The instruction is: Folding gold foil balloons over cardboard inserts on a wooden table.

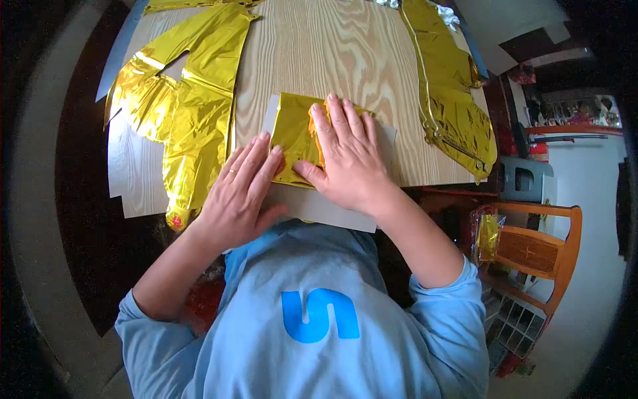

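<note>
A folded piece of shiny gold foil (289, 120) lies on a pale grey card (325, 205) at the table's near edge. My right hand (349, 153) presses flat on the foil's right part, fingers spread, with a crumpled orange-tinted fold showing beside its index finger. On the lower left corner of the foil rest the fingertips of my left hand (240, 186), its fingers stretched out and thumb apart. Neither hand grips anything. Part of the foil is hidden under the right palm.
Flat gold foil shapes like uninflated balloons lie at the table's left (206, 86) and right (455, 86). The wood-grain table (292, 46) stretches between them. To the right stands a wooden chair (531, 249) with a clear packet of gold foil (488, 238) by its back.
</note>
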A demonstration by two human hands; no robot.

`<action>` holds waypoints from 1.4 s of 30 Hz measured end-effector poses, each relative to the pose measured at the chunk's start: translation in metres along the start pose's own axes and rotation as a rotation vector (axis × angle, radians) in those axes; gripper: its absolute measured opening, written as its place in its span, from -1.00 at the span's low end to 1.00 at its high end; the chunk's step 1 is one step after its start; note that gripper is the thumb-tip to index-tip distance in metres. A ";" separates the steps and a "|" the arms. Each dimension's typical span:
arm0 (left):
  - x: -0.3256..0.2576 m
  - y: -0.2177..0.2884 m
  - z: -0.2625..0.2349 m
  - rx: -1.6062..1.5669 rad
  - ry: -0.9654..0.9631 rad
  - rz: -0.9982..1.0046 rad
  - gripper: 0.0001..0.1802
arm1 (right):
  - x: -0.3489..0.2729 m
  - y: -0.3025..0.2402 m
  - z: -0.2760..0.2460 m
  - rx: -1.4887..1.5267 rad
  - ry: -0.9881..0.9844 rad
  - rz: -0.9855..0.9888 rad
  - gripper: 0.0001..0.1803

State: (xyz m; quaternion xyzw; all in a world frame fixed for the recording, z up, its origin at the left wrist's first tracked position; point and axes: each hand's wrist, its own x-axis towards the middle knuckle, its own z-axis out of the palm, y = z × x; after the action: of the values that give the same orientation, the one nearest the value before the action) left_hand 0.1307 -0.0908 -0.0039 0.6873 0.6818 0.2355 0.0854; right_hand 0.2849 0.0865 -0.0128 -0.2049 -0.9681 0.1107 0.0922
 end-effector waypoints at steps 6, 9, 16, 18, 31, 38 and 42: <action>-0.016 0.002 0.011 0.066 0.003 0.080 -0.06 | 0.030 0.011 -0.020 0.086 0.030 0.014 -0.38; -0.020 0.003 0.022 0.108 0.052 0.072 -0.09 | 0.044 0.021 -0.024 0.067 -0.007 -0.002 -0.69; -0.019 0.012 0.032 0.167 0.104 -0.020 -0.08 | 0.046 0.028 -0.024 0.030 -0.023 0.042 -0.76; -0.017 0.016 0.033 0.196 0.118 -0.036 -0.08 | 0.046 0.023 -0.025 0.034 -0.061 0.087 -0.73; -0.010 0.026 0.030 0.321 0.130 -0.068 -0.12 | 0.017 0.013 0.012 -0.029 0.086 0.099 -0.30; -0.009 0.022 0.032 0.310 0.139 -0.048 -0.11 | 0.012 0.007 0.024 0.018 0.097 0.178 -0.21; -0.009 0.022 0.030 0.325 0.121 -0.039 -0.09 | 0.008 0.005 0.022 0.000 0.102 0.192 -0.19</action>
State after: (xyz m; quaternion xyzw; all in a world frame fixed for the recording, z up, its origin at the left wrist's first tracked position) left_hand 0.1635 -0.0945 -0.0221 0.6631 0.7281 0.1615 -0.0635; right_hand 0.2745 0.0906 -0.0336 -0.3021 -0.9381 0.1084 0.1305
